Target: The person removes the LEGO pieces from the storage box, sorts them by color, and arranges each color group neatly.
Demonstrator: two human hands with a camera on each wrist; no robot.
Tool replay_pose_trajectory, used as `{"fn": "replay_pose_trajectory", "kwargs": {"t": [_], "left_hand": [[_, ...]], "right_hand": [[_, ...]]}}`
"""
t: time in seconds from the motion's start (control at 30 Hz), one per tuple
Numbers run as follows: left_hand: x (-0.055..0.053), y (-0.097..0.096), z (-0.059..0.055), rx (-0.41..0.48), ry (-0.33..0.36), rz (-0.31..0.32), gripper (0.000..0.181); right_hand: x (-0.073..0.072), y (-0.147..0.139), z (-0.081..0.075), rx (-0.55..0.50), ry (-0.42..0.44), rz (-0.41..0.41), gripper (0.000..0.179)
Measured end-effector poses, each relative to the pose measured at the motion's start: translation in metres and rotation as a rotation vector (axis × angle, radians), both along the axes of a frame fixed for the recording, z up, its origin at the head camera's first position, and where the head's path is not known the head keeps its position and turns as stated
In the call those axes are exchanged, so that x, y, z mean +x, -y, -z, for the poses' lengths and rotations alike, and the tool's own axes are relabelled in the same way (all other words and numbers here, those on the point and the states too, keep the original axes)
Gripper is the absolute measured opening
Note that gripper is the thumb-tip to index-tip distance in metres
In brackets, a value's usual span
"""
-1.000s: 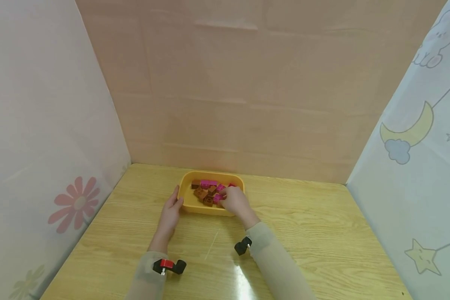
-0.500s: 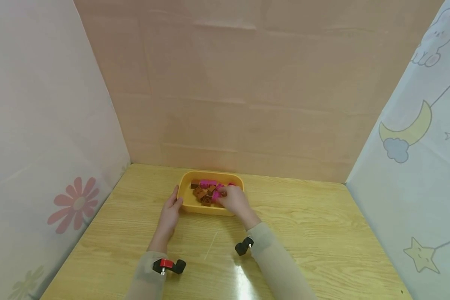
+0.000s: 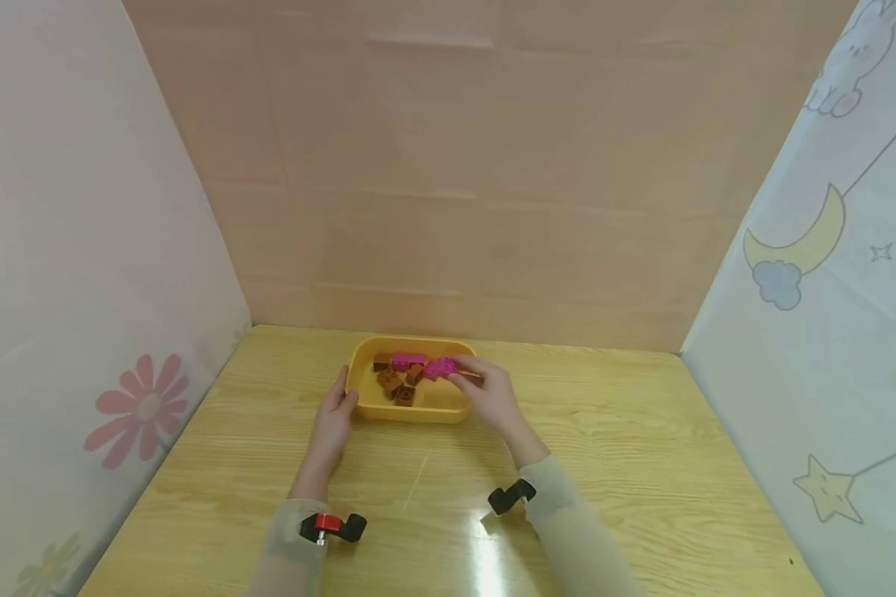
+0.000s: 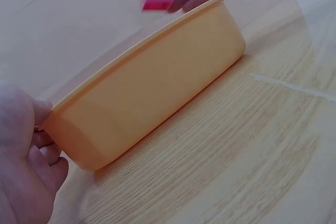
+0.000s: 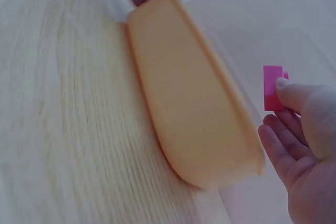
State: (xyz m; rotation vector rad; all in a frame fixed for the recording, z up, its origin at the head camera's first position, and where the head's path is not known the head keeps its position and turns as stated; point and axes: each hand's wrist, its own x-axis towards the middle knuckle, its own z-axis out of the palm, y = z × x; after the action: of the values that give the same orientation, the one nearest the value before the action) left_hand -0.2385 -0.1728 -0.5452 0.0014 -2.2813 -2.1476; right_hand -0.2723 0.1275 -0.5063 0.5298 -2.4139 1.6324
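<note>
A yellow plastic bin [image 3: 418, 414] stands on the table. My left hand [image 3: 332, 424] holds its left end, thumb at the rim and fingers curled against the outside wall in the left wrist view. Over the bin's right side, my right hand [image 3: 493, 396] pinches a pink toy brick [image 5: 271, 86] between thumb and fingers. The left wrist view shows this brick above the rim. Inside the bin lie orange-brown bricks [image 3: 390, 381], a dark brown brick [image 3: 405, 397] and another pink brick [image 3: 407, 361], mostly toward the left and middle.
The wooden table [image 3: 612, 448] runs back to a plain peach backdrop [image 3: 448, 166]. Printed white sheets [image 3: 82, 249] rise along both sides. Each sleeve carries a black wrist mount [image 3: 512, 496].
My right hand has risen from among the bricks with the pink brick between its fingers. My left hand has kept its hold on the bin's end. The head view has shifted slightly.
</note>
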Motion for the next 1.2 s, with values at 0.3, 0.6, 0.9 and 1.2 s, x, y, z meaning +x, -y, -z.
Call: {"fn": "replay_pose_trajectory", "kwargs": {"t": [0.3, 0.6, 0.9, 1.2], "left_hand": [[0.000, 0.004, 0.000, -0.031, -0.014, -0.014, 0.061], [-0.001, 0.003, 0.002, -0.016, -0.014, 0.004, 0.061], [-0.004, 0.002, -0.002, -0.027, -0.033, -0.026, 0.061], [-0.002, 0.000, 0.002, -0.042, -0.006, -0.022, 0.060]], "right_hand": [[0.021, -0.070, 0.022, -0.195, 0.097, 0.128, 0.041], [0.014, -0.105, 0.034, 0.198, 0.121, 0.116, 0.041], [0.006, -0.106, 0.031, 0.304, 0.073, 0.105, 0.043], [0.009, -0.109, 0.037, 0.312, 0.123, 0.119, 0.042]]}}
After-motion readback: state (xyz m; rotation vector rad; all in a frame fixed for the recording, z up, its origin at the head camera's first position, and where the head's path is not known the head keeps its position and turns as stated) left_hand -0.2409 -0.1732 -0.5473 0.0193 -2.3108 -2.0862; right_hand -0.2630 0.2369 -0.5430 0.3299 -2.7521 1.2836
